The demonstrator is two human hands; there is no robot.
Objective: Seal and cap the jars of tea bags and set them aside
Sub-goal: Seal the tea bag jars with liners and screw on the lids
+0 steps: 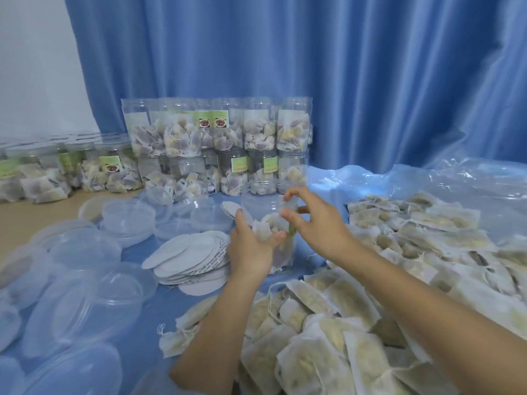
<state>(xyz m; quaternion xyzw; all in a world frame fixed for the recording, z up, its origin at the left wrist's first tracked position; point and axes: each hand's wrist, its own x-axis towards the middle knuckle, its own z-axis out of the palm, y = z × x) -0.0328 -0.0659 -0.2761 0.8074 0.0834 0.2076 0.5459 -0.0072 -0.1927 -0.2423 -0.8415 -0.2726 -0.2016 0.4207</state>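
Loose tea bags [328, 346] beneath my forearms noted; left hand [251, 249] grips the open jar [268, 201], right hand [310, 220] pinching at its rim, so I should settle contents below the rim before sealing.

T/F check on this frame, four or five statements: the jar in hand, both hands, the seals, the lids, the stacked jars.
1. The left hand grips the open jar by its side. True.
2. The jar in hand already has a lid on. False: its mouth is open, and the right hand has its fingers at the rim.
3. The white seal discs lie left of that jar. True.
4. The clear lids are piled on the right side. False: they lie on the left; loose tea bags cover the right.
5. The filled jars by the blue curtain stand two tiers high. True.
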